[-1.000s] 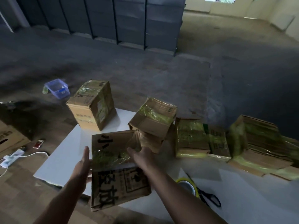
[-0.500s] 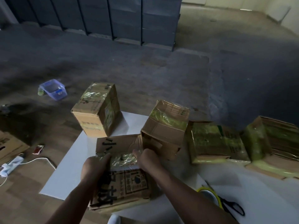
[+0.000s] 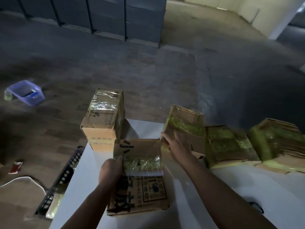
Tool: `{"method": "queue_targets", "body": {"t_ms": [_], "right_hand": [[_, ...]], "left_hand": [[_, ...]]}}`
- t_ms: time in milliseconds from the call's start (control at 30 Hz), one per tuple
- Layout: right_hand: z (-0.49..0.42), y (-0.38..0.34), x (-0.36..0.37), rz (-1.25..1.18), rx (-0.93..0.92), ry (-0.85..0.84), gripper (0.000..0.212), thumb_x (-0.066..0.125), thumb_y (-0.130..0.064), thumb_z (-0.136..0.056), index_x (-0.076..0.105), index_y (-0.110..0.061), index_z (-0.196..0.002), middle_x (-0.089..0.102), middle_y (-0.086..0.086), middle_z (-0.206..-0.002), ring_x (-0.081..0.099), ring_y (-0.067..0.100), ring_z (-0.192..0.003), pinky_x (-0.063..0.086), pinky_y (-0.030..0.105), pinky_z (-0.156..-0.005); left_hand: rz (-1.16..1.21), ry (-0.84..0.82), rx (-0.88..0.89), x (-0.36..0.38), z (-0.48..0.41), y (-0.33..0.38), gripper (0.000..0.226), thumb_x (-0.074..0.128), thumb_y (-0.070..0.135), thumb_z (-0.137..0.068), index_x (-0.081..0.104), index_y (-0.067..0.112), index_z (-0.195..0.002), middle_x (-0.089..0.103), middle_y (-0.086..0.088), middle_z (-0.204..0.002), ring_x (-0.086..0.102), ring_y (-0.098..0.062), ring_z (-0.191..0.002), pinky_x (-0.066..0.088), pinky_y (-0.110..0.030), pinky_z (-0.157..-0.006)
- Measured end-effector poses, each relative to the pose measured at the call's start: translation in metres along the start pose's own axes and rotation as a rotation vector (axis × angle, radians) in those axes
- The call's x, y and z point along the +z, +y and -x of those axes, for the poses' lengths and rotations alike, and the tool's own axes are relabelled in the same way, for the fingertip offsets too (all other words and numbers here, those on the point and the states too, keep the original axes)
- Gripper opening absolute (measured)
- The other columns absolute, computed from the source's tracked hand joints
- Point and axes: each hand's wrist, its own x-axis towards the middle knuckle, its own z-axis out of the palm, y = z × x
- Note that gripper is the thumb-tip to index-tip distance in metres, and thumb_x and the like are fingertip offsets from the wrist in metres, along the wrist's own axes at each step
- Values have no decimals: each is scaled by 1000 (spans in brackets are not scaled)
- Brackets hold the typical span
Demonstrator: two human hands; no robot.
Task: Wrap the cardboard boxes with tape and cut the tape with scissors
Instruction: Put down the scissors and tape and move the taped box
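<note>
A cardboard box with black printed characters lies on the white table right in front of me, with a band of shiny yellowish tape across its middle. My left hand grips its left edge, thumb on top of the tape. My right hand reaches past it, and its fingers touch the lower left of a tilted taped box just behind. Black scissors handles show at the table's right edge. No tape roll is in view.
A tall taped box stands at the table's far left corner. Two flatter taped boxes lie to the right. A black basket leans beside the table's left edge. On the floor are a blue container and a white cable.
My right hand left the near box's top right corner and moved up to the tilted box behind. My left hand stayed on the near box's left edge. The view shifted left.
</note>
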Motion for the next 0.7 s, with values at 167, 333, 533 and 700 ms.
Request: {"method": "queue_targets", "body": {"t_ms": [167,333,533,700], "right_hand": [[-1,10,2,144,-11,-12,69,47,1,-88,27,-33,-144,37,21,-141,43,40,-121,48,46,-91],[25,29,11,217,9,19,65,41,-2,-93,22,-31,-148,37,16,-138,45,32,-115,49,38,-89],[29,34,-1,139,-85,46,55,42,1,-90,41,-22,-140,46,8,-132,46,26,-117,40,34,-93],[32,34,4,143,-61,47,56,46,-5,-92,35,-25,-142,43,7,-135,44,26,-118,39,38,-97]], "left_hand": [[-7,-42,60,3,-2,5,41,41,37,-99,62,4,-87,63,-12,-86,57,-22,-75,41,-32,-62],[51,-71,61,10,-8,20,41,40,37,-100,61,5,-86,63,-12,-86,59,-26,-79,46,-35,-69],[203,-70,69,20,-22,62,29,39,20,-98,61,1,-93,62,-13,-83,60,-27,-79,49,-36,-64],[-239,46,558,25,-20,83,45,50,23,-92,47,9,-134,46,-17,-139,45,-33,-126,43,-48,-102]]}}
